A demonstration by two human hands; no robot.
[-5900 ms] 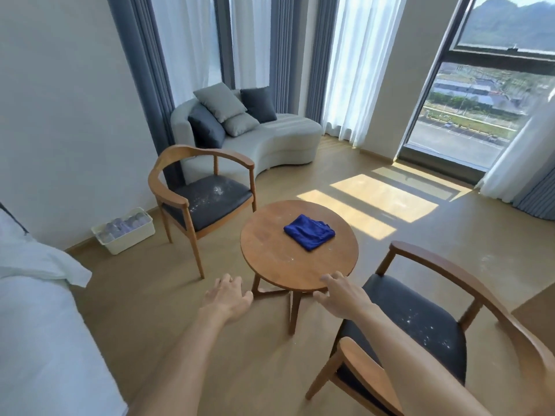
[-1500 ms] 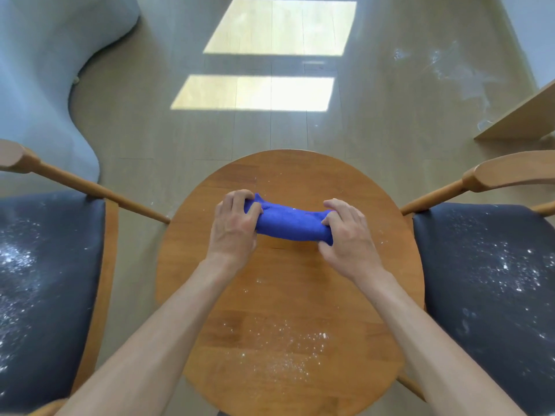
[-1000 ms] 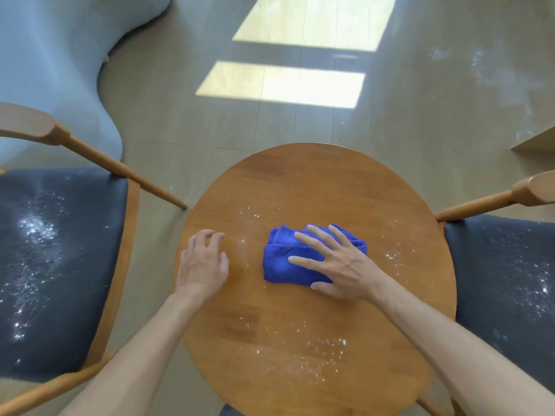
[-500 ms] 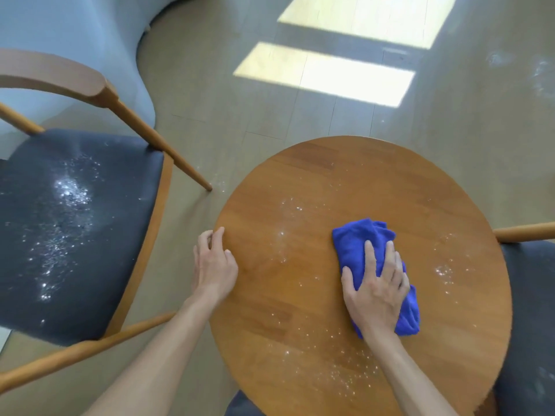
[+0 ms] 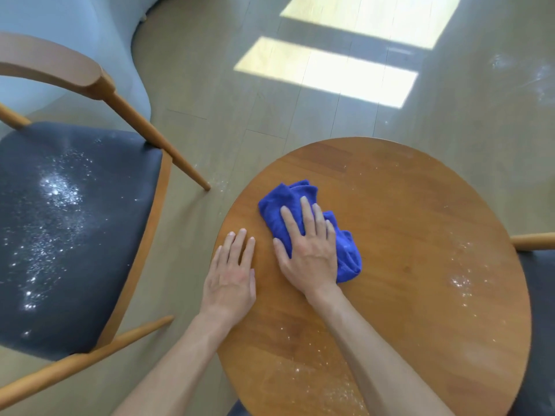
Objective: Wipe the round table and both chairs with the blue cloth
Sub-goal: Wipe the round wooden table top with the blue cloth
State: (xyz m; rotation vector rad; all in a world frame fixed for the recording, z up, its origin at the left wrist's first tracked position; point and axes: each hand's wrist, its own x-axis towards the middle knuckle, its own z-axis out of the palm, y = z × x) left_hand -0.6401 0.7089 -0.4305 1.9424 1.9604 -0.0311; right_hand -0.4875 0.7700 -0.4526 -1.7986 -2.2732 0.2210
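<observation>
Wiping the round table [image 5: 405, 205], first of three surfaces; both chairs not yet done.

Right hand [image 5: 309, 250] flat, fingers straight, pressing the bunched blue cloth [image 5: 288, 202] under the palm and fingertips; left hand [image 5: 231, 274] flat too, holding nothing, bracing the tabletop just beside it at the rim. Next, probably: sweeping toward the white powder [image 5: 459, 280] well right of the fingers and nearer the wrists, then the dusted left chair seat [image 5: 66, 235].

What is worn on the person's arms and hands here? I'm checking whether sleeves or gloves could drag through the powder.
Nothing that shows. The left hand and right hand are bare, with no gloves, rings, watch or wristband visible. Both forearms are uncovered right down to the picture's lower edge, so no sleeve comes into view.
</observation>
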